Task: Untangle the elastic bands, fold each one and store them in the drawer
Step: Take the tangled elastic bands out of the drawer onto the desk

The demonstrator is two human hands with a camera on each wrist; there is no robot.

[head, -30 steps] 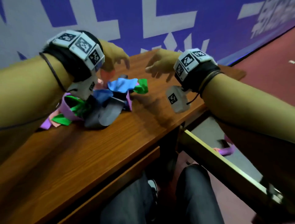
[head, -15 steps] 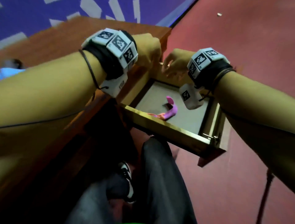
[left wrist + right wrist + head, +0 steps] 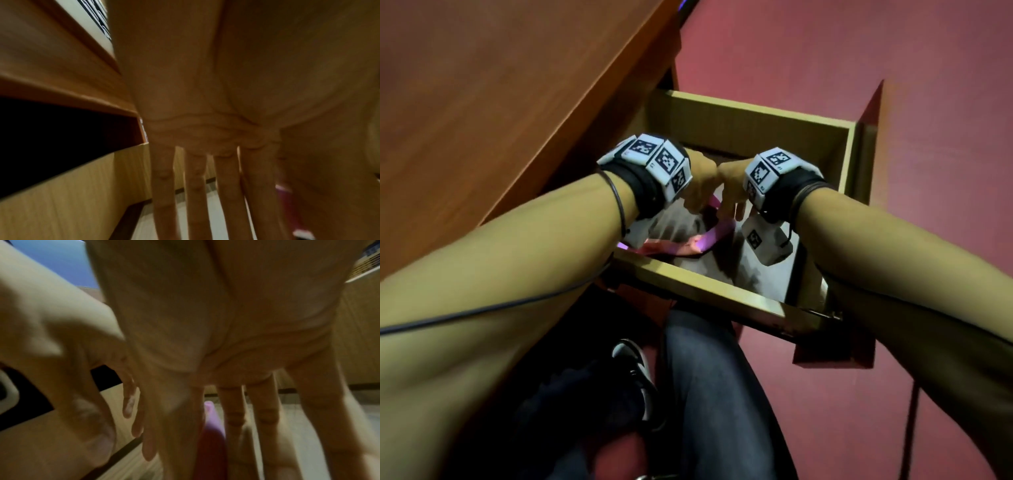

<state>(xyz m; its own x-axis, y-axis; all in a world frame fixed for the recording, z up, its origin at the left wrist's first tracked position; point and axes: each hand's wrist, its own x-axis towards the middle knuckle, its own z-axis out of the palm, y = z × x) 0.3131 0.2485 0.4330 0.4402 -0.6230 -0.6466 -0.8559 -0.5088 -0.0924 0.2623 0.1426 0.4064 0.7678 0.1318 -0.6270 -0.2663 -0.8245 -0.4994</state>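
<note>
Nearest the camera: person's legs in dark trousers [image 3: 709,394], one shoe [image 3: 635,363] under the wooden surface [image 3: 500,96]. Drawer [image 3: 722,294] is pulled out over the red floor [image 3: 825,68]. Pink-purple elastic band [image 3: 709,236] lies on the drawer's pale bottom, near the front wall. Both hands are down inside the drawer, side by side over the band. Left hand [image 3: 700,185]: grip loose, fingers [image 3: 197,186] straight and slightly spread, pointing down, nothing held. Right hand [image 3: 731,186]: same, fingers [image 3: 265,410] extended, band [image 3: 211,423] showing between them. Contact with the band: can't tell, blurred. Drawer's back wall beyond.
</note>
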